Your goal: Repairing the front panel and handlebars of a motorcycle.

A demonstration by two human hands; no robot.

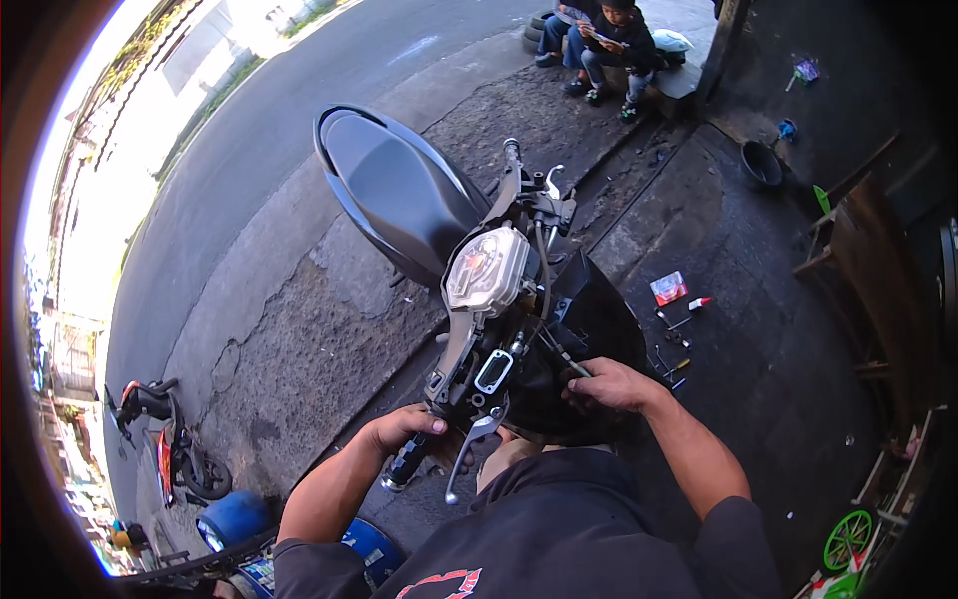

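The left hand (404,427) is closed around the handlebar grip (407,461) of a motorcycle (399,190) parked on cracked pavement (289,329). The right hand (611,384) grips a screwdriver (561,356), its tip in the exposed handlebar assembly below the speedometer (486,270). The front cover looks already removed, and the work seems midway. Loose tools (674,329) lie on the ground nearby.

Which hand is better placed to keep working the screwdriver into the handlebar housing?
Right. The right hand already holds the screwdriver, tip toward the handlebar housing; the left hand grips the handlebar grip.
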